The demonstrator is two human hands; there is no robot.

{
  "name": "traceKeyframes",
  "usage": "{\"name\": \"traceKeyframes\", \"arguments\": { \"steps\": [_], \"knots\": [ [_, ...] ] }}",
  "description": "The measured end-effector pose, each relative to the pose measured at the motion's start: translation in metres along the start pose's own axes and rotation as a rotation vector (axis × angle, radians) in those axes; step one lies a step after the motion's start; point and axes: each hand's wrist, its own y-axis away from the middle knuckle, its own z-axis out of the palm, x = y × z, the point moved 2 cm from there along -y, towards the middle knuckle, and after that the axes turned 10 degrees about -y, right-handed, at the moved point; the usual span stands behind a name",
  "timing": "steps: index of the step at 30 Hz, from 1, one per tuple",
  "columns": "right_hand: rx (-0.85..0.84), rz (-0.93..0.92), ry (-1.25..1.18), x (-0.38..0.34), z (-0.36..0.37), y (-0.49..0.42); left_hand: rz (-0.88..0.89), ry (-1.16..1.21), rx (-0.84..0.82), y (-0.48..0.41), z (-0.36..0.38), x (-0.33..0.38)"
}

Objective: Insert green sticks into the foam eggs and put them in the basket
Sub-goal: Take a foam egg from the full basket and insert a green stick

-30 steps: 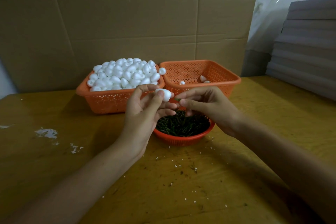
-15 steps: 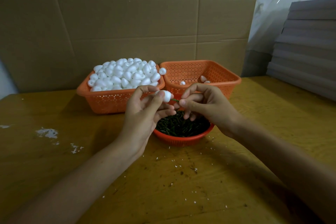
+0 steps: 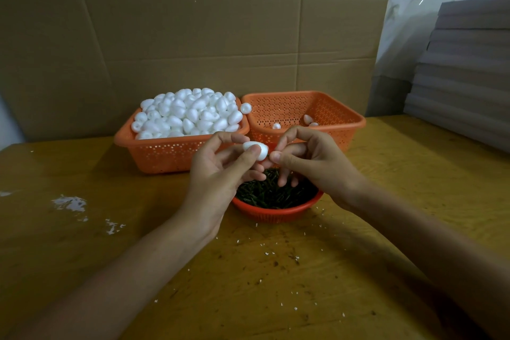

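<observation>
My left hand (image 3: 220, 171) pinches egg (image 3: 256, 149) above stick bowl (image 3: 276, 208). Right hand (image 3: 311, 159) fingers pressed together at egg's end; green stick, visible half-second ago, now hidden, I judge seated. Next: drop into right basket (image 3: 356, 119).

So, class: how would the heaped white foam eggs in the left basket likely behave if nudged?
The foam eggs are rounded and piled above the left basket rim, so they would probably roll off. One already perches at the edge. They are likely light and easily dented.
</observation>
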Motion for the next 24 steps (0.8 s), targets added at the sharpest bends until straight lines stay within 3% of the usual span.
{"name": "traceKeyframes", "arguments": {
  "steps": [24],
  "knots": [
    [-0.072,-0.049,0.084,0.0028,0.0014,0.0015,0.013,-0.002,0.014,0.0012,-0.0002,-0.0007]
  ]
}}
